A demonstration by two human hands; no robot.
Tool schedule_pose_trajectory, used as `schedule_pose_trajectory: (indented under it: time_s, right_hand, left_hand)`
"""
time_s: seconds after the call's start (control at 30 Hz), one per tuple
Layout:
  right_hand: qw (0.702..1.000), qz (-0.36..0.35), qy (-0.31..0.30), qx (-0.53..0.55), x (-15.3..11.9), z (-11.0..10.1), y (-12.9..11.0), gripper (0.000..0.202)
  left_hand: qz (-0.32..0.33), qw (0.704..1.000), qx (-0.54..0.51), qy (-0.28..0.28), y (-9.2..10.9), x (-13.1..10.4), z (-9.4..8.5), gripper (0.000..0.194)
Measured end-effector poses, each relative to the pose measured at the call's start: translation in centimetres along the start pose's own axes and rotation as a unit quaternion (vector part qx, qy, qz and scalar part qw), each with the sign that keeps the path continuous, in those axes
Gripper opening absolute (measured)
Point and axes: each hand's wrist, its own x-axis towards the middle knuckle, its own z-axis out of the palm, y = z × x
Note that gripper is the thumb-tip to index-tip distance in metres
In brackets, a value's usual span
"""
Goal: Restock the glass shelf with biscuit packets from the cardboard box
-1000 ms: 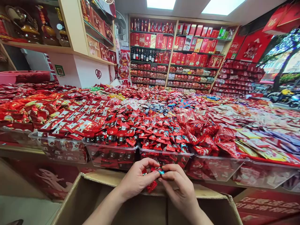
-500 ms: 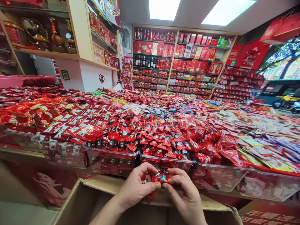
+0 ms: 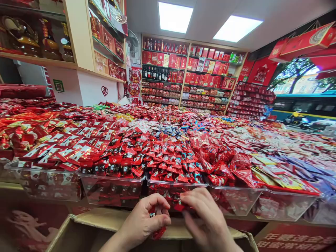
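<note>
My left hand (image 3: 148, 218) is above the cardboard box, its fingers curled around red wrapped candies (image 3: 159, 232) that show between and below them. To its right, my right hand (image 3: 206, 218) is partly blurred, with a red wrapped piece (image 3: 179, 206) at its fingertips; whether the fingers grip it is unclear. The two hands are apart. Just beyond them stands a clear plastic bin (image 3: 178, 182) heaped with small red candies (image 3: 168, 159), some with blue marks. Beneath both hands lies the open cardboard box (image 3: 97, 222), its inside mostly dark.
More clear bins stand in a row: one with black-and-red candies (image 3: 112, 180) to the left, one with larger red packets (image 3: 236, 190) to the right. Shelves of bottles and red boxes (image 3: 162, 59) line the back. A wooden cabinet (image 3: 84, 38) overhangs the left side.
The hands have moved apart, and the red and blue candy formerly between them is no longer clearly visible. The camera view has shifted, showing more ceiling and more of the right side.
</note>
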Motion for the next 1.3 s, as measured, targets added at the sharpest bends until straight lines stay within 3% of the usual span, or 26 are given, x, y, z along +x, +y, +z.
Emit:
schedule_pose_trajectory:
  time_s: [0.1,0.2,0.33,0.43,1.1,1.2,1.3]
  right_hand:
    - [0.998,0.041,0.042,-0.029,2.8,-3.3,2.2,0.024]
    - [0.993,0.083,0.06,-0.059,5.6,-5.3,5.7,0.013]
    - [0.986,0.162,0.022,-0.03,7.9,-5.0,9.6,0.008]
    - [0.985,0.171,0.006,-0.034,8.3,-4.3,10.8,0.002]
    - [0.987,0.074,-0.118,-0.078,7.6,-4.9,10.0,0.016]
    - [0.991,0.061,-0.082,-0.083,7.6,-5.3,10.0,0.015]
    - [0.996,0.048,0.002,-0.075,6.7,-5.6,7.8,0.01]
  left_hand:
    - [-0.001,0.999,0.042,0.027,-0.1,0.2,0.0,0.029]
    - [-0.016,0.997,0.062,0.037,0.2,0.4,0.1,0.026]
    - [-0.026,0.996,0.072,0.041,0.5,0.5,0.1,0.023]
    - [-0.024,0.995,0.085,0.043,0.5,0.6,0.1,0.021]
    - [-0.023,0.995,0.088,0.039,-0.3,0.8,0.0,0.022]
    - [-0.02,0.996,0.084,0.033,-0.1,0.9,-0.2,0.021]
    - [-0.021,0.997,0.07,0.029,0.0,0.9,-0.4,0.016]
